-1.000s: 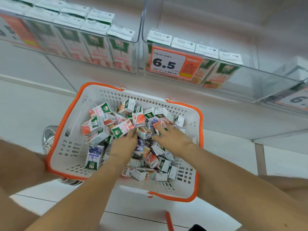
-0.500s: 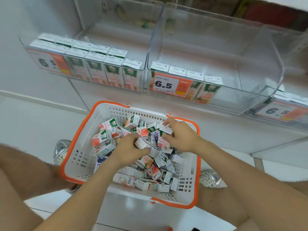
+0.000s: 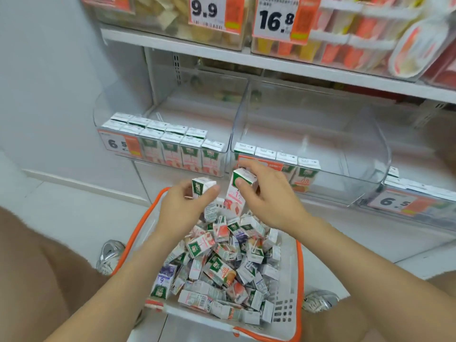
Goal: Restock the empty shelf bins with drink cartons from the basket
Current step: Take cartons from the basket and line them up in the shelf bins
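A white basket with an orange rim (image 3: 299, 267) sits on the floor between my knees, heaped with several small drink cartons (image 3: 222, 262). Above its far end, my left hand (image 3: 182, 208) grips a green-and-white carton (image 3: 201, 187). My right hand (image 3: 266, 196) pinches the top of a pink-and-white carton (image 3: 235, 196), which hangs upright. Behind them are clear shelf bins: the left bin (image 3: 170, 146) has two rows of cartons at its front, and the middle bin (image 3: 333, 144) holds one front row of orange cartons (image 3: 304, 174) with bare room behind.
A third bin (image 3: 414, 201) with a 6.5 price tag stands at the right. The shelf above (image 3: 246, 55) carries bins of packaged goods with 9.9 and 16.8 tags. My shoes (image 3: 109, 255) flank the basket on the white floor.
Both hands have risen out of the carton pile, each lifting one carton above the basket's far rim toward the bins. The camera has tilted up, showing the upper shelf.
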Demonstrator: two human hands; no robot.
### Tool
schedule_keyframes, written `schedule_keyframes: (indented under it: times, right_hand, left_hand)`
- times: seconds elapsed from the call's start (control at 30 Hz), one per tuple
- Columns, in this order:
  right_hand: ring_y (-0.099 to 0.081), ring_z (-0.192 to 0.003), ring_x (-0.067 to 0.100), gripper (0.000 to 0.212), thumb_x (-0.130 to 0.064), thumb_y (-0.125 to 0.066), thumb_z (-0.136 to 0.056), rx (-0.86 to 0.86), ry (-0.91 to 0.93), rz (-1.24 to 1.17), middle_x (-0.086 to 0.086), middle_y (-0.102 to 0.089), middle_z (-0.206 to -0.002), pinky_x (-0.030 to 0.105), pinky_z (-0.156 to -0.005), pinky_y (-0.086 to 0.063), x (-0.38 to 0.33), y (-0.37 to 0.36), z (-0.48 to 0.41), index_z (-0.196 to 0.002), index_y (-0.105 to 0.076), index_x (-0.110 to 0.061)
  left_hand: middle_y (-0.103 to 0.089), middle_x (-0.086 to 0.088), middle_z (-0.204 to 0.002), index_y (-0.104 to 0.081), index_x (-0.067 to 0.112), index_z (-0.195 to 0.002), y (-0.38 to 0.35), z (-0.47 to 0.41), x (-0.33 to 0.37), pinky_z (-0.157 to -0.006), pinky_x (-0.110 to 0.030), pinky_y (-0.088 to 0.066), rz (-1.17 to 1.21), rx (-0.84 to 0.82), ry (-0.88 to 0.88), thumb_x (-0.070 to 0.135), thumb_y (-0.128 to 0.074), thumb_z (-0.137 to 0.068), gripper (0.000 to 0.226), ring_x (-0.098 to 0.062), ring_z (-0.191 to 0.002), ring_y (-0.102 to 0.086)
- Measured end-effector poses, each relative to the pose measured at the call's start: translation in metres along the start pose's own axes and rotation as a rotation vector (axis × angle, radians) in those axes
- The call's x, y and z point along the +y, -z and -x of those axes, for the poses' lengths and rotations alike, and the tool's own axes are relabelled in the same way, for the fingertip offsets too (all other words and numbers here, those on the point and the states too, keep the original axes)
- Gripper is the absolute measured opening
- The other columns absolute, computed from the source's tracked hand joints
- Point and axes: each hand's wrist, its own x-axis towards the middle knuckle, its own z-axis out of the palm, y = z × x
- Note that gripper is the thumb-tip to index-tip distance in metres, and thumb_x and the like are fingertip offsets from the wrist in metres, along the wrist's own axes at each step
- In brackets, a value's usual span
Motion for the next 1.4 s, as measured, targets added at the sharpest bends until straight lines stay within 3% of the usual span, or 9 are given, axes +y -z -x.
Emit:
schedule_keyframes:
  times: [0.13, 0.3, 0.43, 0.6, 0.73, 0.87, 1.07, 1.27, 1.4]
  right_hand:
    - [-0.058, -0.068, 0.004, 0.039, -0.043, -0.053, -0.104, 0.181, 0.076, -0.095, -0.014, -0.061, -0.075, 0.033, -0.067, -0.044, -0.038, 0.004, -0.034, -0.139, -0.052, -0.029]
    - [-0.059, -0.118, 0.022, 0.048, -0.031, -0.053, -0.107, 0.319, 0.157, -0.037, 0.003, -0.058, -0.143, 0.037, -0.098, -0.046, -0.072, -0.003, -0.081, -0.152, -0.044, -0.015]
    - [-0.056, -0.109, 0.038, 0.044, -0.019, -0.054, -0.106, 0.332, 0.147, 0.215, 0.014, -0.058, -0.128, 0.045, -0.085, -0.047, -0.071, -0.003, -0.123, -0.148, -0.044, -0.01]
    - [-0.059, -0.092, 0.032, 0.045, -0.018, -0.077, -0.086, 0.165, 0.078, 0.855, 0.008, -0.061, -0.105, 0.039, -0.074, -0.031, -0.054, -0.005, -0.161, -0.124, -0.053, -0.015]
    - [-0.055, -0.1, 0.033, 0.018, -0.025, -0.065, -0.095, -0.058, 0.023, 0.918, 0.007, -0.062, -0.102, 0.046, -0.09, -0.034, -0.062, -0.007, -0.17, -0.105, -0.052, -0.017]
    - [-0.047, -0.071, 0.024, 0.025, -0.011, -0.056, -0.094, -0.287, -0.027, 0.878, 0.0, -0.052, -0.072, 0.052, -0.099, -0.028, -0.066, -0.003, -0.172, -0.076, -0.04, -0.019]
    - [-0.049, -0.085, 0.026, 0.016, -0.02, -0.048, -0.094, -0.477, 0.018, 0.91, 0.0, -0.05, -0.075, 0.061, -0.113, -0.017, -0.077, 0.005, -0.158, -0.078, -0.046, -0.018]
    - [-0.044, -0.133, 0.028, 0.025, -0.028, -0.046, -0.094, -0.22, 0.192, 0.879, 0.001, -0.066, -0.106, 0.054, -0.112, -0.017, -0.062, 0.003, -0.136, -0.112, -0.059, -0.015]
    - [-0.057, -0.112, 0.015, 0.052, -0.021, -0.043, -0.089, -0.018, 0.179, 0.285, -0.006, -0.065, -0.122, 0.042, -0.099, -0.038, -0.064, 0.024, -0.11, -0.139, -0.054, -0.029]
  left_hand:
    - [-0.07, 0.007, -0.058, -0.07, 0.023, -0.076, 0.04, -0.027, 0.042, -0.053, -0.028, -0.053, -0.204, 0.073, -0.086, 0.056, -0.084, -0.08, 0.037, -0.014, -0.051, -0.069]
    - [-0.064, 0.004, -0.046, -0.052, 0.018, -0.061, 0.095, -0.066, 0.074, -0.048, -0.026, -0.039, -0.55, 0.069, -0.133, 0.056, -0.088, -0.072, 0.054, -0.003, -0.042, -0.061]
    - [-0.067, 0.003, -0.053, -0.063, 0.017, -0.068, 0.112, -0.086, 0.076, -0.046, -0.025, -0.043, -0.616, 0.065, -0.174, 0.056, -0.089, -0.069, 0.047, -0.004, -0.045, -0.064]
    - [-0.071, -0.009, -0.059, -0.062, 0.001, -0.078, 0.092, -0.092, 0.064, -0.06, -0.043, -0.061, -0.405, 0.074, -0.069, 0.051, -0.091, -0.068, 0.058, -0.014, -0.047, -0.069]
    - [-0.069, -0.009, -0.054, -0.052, 0.011, -0.076, 0.083, -0.092, 0.068, -0.073, -0.051, -0.06, -0.388, 0.071, -0.024, 0.052, -0.086, -0.069, 0.054, -0.017, -0.052, -0.072]
    - [-0.07, -0.021, -0.065, -0.049, 0.011, -0.073, 0.084, -0.087, 0.071, -0.069, -0.054, -0.061, -0.316, 0.086, -0.022, 0.044, -0.089, -0.072, 0.053, -0.022, -0.046, -0.07]
    - [-0.067, -0.009, -0.055, -0.06, 0.004, -0.069, 0.084, -0.084, 0.066, -0.065, -0.051, -0.06, -0.199, 0.088, 0.001, 0.05, -0.089, -0.07, 0.054, -0.029, -0.054, -0.071]
    - [-0.061, -0.008, -0.056, -0.057, 0.004, -0.071, 0.068, -0.068, 0.079, -0.045, -0.027, -0.049, 0.027, 0.056, -0.033, 0.04, -0.091, -0.078, 0.05, -0.027, -0.051, -0.069]
    - [-0.07, 0.002, -0.072, -0.068, 0.02, -0.078, 0.053, -0.061, 0.086, -0.059, -0.038, -0.051, -0.147, 0.064, -0.261, 0.053, -0.086, -0.078, 0.037, -0.02, -0.061, -0.065]
